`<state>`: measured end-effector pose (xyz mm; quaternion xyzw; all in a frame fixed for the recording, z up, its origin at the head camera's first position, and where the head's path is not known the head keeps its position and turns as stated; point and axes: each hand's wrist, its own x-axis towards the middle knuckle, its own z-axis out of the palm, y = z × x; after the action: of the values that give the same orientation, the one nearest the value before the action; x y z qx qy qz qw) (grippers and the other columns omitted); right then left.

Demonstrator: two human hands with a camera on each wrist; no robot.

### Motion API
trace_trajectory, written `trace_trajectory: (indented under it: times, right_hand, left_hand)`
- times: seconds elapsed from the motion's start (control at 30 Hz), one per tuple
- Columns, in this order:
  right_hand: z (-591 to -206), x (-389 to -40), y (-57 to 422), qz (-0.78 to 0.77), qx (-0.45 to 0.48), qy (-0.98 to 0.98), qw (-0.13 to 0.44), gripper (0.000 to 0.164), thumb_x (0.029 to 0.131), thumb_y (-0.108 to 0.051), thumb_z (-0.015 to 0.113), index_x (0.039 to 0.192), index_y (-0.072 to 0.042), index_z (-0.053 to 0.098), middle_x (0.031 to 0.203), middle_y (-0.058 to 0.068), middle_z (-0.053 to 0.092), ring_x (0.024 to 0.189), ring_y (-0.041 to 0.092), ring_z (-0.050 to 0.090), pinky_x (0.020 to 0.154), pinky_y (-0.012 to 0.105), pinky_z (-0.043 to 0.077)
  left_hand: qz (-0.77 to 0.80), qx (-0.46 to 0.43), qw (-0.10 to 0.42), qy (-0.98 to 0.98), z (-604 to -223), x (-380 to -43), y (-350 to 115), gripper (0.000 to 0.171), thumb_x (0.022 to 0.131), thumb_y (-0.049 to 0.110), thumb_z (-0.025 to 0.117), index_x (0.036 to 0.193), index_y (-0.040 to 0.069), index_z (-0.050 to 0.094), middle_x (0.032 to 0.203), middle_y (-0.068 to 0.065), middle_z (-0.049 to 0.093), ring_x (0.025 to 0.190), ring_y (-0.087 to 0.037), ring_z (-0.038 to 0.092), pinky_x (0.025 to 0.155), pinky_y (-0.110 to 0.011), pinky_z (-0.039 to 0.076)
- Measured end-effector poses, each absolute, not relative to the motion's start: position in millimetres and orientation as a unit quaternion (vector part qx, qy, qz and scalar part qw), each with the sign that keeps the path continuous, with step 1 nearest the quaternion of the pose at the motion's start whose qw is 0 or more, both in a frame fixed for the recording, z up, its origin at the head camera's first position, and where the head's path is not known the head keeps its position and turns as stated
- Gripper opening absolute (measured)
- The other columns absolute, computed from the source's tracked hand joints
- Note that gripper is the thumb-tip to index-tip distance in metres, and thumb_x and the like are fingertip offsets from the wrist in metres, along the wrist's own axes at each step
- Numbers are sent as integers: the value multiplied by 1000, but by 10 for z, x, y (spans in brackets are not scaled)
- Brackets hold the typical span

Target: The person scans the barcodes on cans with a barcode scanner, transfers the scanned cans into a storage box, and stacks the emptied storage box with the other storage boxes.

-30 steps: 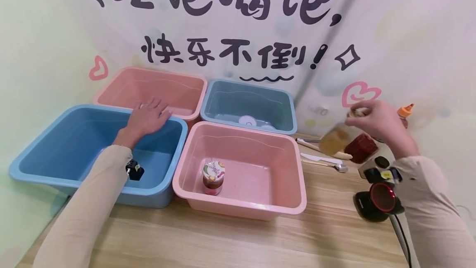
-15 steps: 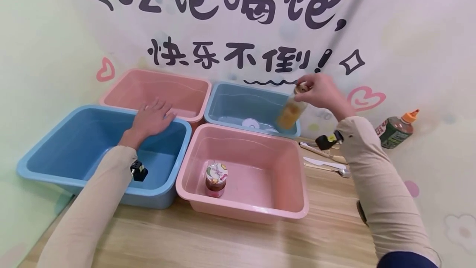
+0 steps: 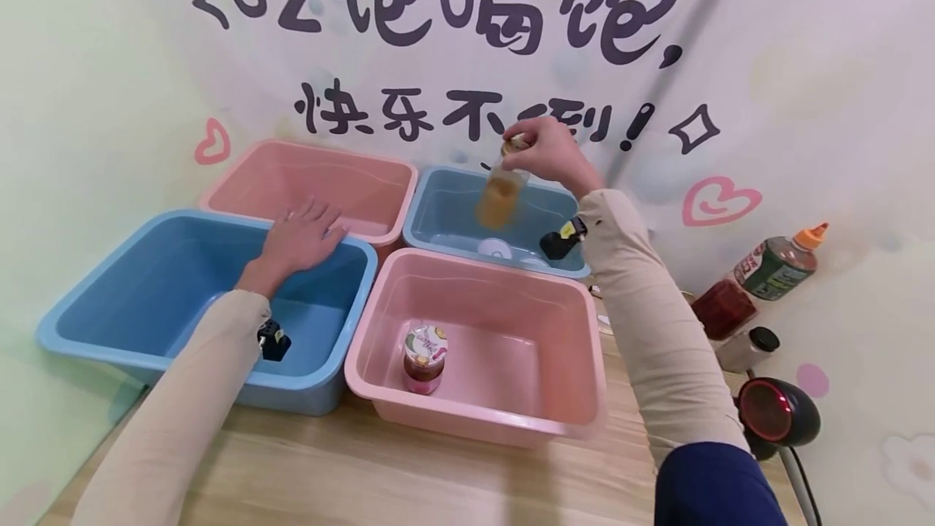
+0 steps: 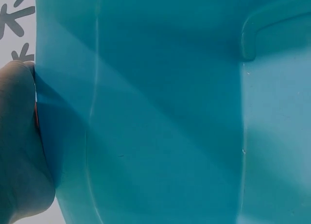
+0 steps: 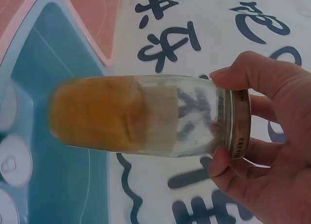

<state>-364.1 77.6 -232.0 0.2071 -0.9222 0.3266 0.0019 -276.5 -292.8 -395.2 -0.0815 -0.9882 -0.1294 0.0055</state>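
Note:
My right hand (image 3: 548, 153) pinches a glass jar (image 5: 131, 117) by its gold-coloured lid (image 5: 240, 124). Amber contents fill the lower half of the jar, which hangs slightly tilted over the back blue tub (image 3: 420, 217). Inside that tub lie several round white-topped things (image 5: 14, 161), their lower parts hidden. My left hand (image 3: 303, 238) rests with fingers extended over the far rim of the front blue tub (image 3: 54, 323), beside the back pink tub (image 3: 256, 154). In the left wrist view, the hand lies against the tub's edge at the left.
A jar with a patterned lid (image 3: 426, 355) stands in the front pink tub (image 3: 599, 372). At right are an orange-capped sauce bottle (image 3: 777, 266), a dark red jar (image 3: 725, 308), a black-lidded bottle (image 3: 751, 347) and a black device with a red ring (image 3: 777, 412). My right sleeve hides most cutlery.
My right hand has carried the amber jar leftward from the right side of the table to above the back blue tub. The left hand stays on the rim.

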Motion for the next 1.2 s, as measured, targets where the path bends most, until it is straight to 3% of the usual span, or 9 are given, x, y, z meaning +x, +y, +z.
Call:
trace_trajectory:
  times: [0.27,0.47,0.7,0.97,1.2]
  right_hand:
    - [-2419,-3747,286,397,211,-893,15,39,82,-13,75,121,-10,70,110,11,66,94,19,58,67,25,51]
    - [-2484,-3742,-83,415,230,-880,3,39,84,-13,76,122,-10,69,114,11,67,97,19,60,77,25,51]
    - [-2624,-3807,-482,425,235,-874,-10,42,85,-16,77,126,-13,68,119,10,65,100,19,59,80,26,52]
    - [-2953,-3945,-834,384,280,-880,7,46,84,-15,79,128,-10,67,125,11,67,105,21,61,88,30,53]
    - [-3254,-4033,-1048,304,322,-896,-17,46,87,-11,76,132,-10,63,129,9,66,114,23,61,96,34,53]
  left_hand:
    - [-131,-71,5,-989,-3939,-2733,-2909,67,105,43,32,157,2,24,165,-24,19,153,-46,11,123,-65,4]
    - [-135,-67,0,-989,-3947,-2736,-2916,67,105,43,31,158,3,23,165,-23,18,154,-45,9,123,-64,5]
    - [-130,-69,4,-989,-3958,-2755,-2918,67,105,43,32,158,4,24,165,-22,19,154,-45,10,124,-63,5]
    - [-130,-68,14,-989,-3957,-2772,-2902,64,105,41,34,157,5,28,164,-22,23,153,-44,13,123,-63,8]
    - [-135,-66,18,-988,-3976,-2766,-2921,64,105,42,35,157,6,28,165,-20,23,154,-43,13,124,-63,7]
